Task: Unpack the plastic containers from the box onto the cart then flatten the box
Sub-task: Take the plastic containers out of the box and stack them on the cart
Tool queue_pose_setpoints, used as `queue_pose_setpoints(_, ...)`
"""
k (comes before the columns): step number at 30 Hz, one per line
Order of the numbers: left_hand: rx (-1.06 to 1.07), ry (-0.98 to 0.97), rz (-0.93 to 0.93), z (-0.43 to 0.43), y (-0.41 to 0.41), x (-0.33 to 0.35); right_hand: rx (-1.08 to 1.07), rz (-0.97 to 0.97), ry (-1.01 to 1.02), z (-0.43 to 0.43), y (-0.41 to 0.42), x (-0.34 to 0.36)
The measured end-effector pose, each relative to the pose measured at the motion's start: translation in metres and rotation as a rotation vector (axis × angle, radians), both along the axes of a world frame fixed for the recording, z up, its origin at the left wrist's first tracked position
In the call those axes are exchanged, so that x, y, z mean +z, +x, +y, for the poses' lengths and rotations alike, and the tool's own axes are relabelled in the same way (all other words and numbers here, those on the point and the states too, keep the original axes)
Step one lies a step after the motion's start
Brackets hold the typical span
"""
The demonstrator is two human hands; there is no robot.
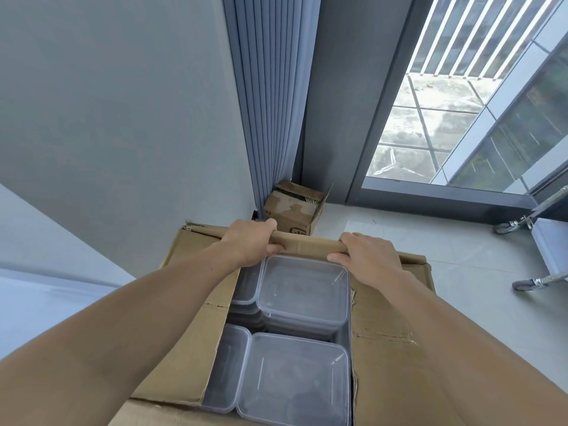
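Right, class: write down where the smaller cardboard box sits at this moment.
In the head view, centre, the smaller cardboard box stands on the floor at the foot of the curtain, just beyond the large box's far flap.

Plain tan brown is shown on the cardboard box [190, 302], and clear, grey-tinted plastic on the plastic containers [304, 290]. At the far side, blue-grey vertical pleats are seen on the curtain [270, 87], pale grey on the wall [107, 103], dark grey on the window frame [373, 133].
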State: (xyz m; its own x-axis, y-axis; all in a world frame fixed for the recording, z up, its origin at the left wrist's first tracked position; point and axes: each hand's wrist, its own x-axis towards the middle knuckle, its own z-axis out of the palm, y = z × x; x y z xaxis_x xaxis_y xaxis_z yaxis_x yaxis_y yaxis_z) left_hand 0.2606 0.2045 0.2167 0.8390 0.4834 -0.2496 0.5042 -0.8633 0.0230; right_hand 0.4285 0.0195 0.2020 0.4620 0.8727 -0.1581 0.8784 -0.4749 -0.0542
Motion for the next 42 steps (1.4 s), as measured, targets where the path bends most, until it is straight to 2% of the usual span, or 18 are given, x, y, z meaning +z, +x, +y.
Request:
queue_pose_setpoints(8,0.002,0.057,-0.08,-0.004,-0.044,-0.016,-0.05,-0.007,0.002,-0.001,-0.011,-0.001)
queue_pose_setpoints(12,0.076,0.019,-0.032,-0.01,-0.073,-0.011,-0.073,-0.025,-0.01,0.005,-0.03,0.007)
queue_pose_setpoints(18,0.144,-0.02,0.097,-0.019,-0.111,-0.005,0.021,-0.02,0.101,0.032,-0.085,0.026)
queue_pose_setpoints(22,0.211,-0.04,0.091,-0.018,-0.127,-0.004,0.075,0.04,0.118,0.048,-0.128,0.034)
queue_pose_setpoints(27,0.276,-0.184,-0.01,-0.029,-0.13,0.023,0.044,0.126,0.194,0.058,-0.168,0.036)
queue_pose_setpoints(33,0.271,-0.372,-0.339,-0.013,-0.166,0.085,0.011,0.253,0.275,0.066,-0.2,0.047)
queue_pose_setpoints(37,0.336,-0.4,-0.51,0.005,-0.201,0.108,0.042,0.334,0.243,0.077,-0.238,0.051)
queue_pose_setpoints(42,0.384,-0.356,-0.605,0.025,-0.244,0.111,0.107,0.397,0.176,0.094,-0.277,0.053)
